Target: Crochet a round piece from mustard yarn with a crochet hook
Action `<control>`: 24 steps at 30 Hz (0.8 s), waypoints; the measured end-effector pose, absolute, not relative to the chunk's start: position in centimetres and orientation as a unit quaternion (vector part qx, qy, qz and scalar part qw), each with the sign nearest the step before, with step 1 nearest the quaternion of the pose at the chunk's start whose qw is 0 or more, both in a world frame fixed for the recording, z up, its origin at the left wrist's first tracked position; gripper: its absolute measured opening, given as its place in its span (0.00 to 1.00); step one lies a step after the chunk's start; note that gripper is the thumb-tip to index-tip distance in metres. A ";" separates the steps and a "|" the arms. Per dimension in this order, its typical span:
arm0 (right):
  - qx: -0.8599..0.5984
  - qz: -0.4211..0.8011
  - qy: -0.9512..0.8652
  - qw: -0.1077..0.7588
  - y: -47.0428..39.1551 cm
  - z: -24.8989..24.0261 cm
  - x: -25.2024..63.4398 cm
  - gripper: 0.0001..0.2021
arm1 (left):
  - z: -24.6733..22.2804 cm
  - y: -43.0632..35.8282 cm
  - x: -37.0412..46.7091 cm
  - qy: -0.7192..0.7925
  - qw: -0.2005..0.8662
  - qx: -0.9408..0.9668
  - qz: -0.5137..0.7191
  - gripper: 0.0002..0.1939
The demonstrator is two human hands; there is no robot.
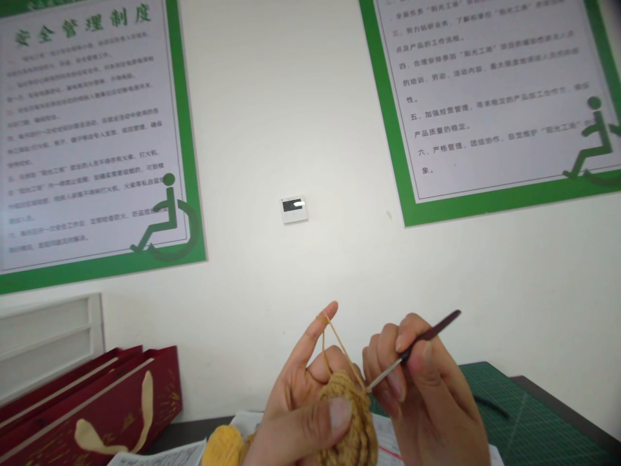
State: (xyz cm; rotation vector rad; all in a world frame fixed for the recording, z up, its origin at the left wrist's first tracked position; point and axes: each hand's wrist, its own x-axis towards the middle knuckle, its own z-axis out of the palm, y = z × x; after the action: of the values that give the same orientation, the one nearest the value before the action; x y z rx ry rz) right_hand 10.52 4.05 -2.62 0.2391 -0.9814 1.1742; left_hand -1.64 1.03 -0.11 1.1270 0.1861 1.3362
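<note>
Left hand (295, 404): thumb clamping tan crochet piece (361, 430), index raised under yarn (344, 350) | Right hand (436, 395): pinching hook (438, 328) | Piece: between hands, hook tip touching edge | Risk: loop slipping off (slim tip), should tension slacken

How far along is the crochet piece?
Done: a thick, ridged tan body, pinched in the left hand.
In hand: right hand has the hook at its edge, yarn looped over the raised left finger.
Left: yarn isn't fastened off, so probably unfinished; remaining amount can't be told.
</note>
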 end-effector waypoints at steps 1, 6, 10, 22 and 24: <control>0.100 0.558 -0.439 0.697 4.0 -2.5 10.6 0.12 | -0.1 0.9 -1.6 0.093 0.631 0.495 0.590 0.44; 0.040 0.520 -0.474 0.710 4.0 -2.4 10.0 0.10 | -0.2 0.4 -1.3 0.154 0.542 0.509 0.651 0.50; -0.061 0.092 -0.544 0.832 4.2 -3.1 10.3 0.09 | -0.3 0.1 -0.7 0.181 0.480 0.513 0.688 0.50; 0.075 0.362 -0.447 0.814 3.9 -3.1 9.6 0.07 | -0.3 1.8 -1.8 0.050 0.690 0.469 0.550 0.42; 0.079 0.437 -0.441 0.780 3.8 -2.8 10.0 0.12 | -0.2 1.7 -1.9 0.050 0.687 0.471 0.551 0.43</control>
State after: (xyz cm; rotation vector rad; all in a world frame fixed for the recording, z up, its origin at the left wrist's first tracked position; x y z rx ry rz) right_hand 9.96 3.83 -2.80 0.1705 -0.9537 0.9451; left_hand -1.87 1.73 -0.24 1.0533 0.1118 1.2340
